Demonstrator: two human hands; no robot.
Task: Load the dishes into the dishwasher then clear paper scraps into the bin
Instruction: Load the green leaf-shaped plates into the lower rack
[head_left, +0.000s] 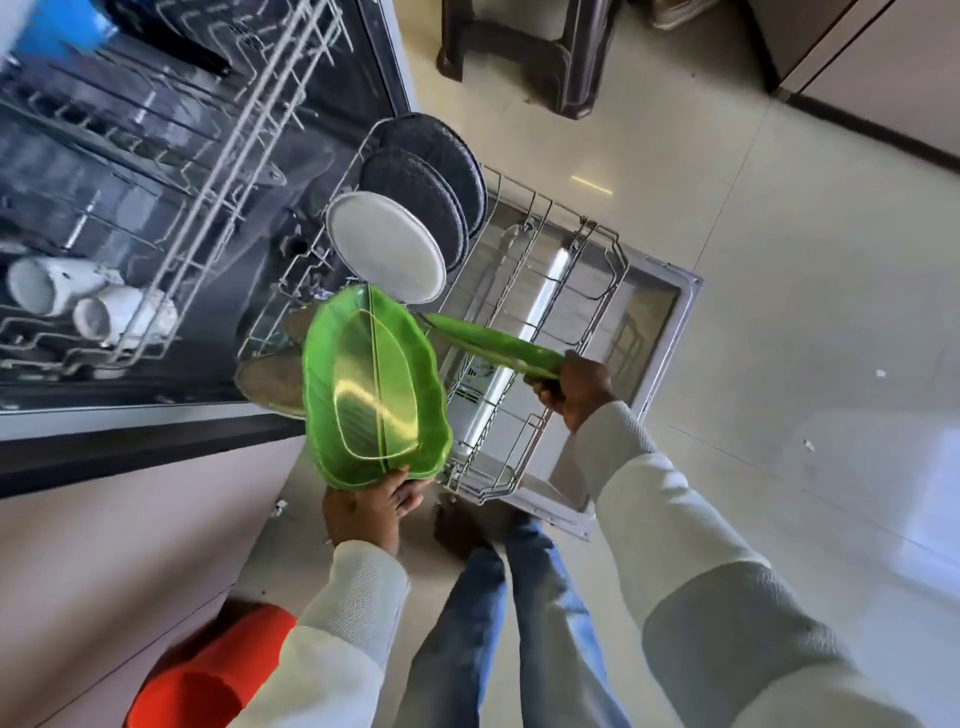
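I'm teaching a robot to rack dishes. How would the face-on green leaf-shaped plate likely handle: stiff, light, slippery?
The green leaf plate probably is stiff: held only at one end by the left hand, it shows no sag. Likely light, since that small grip carries it and it looks like translucent plastic. Its glossy glare suggests a slippery surface.

Leaf plate (374, 384) hides 1 dish (270, 379), perhaps glass.

The room is bright. The glossy floor (857, 519) gives pale glare, the green plate (363, 389) carries a white highlight, the dishwasher (130, 182) is dim and blurred inside, and straight lines bend near the edges.
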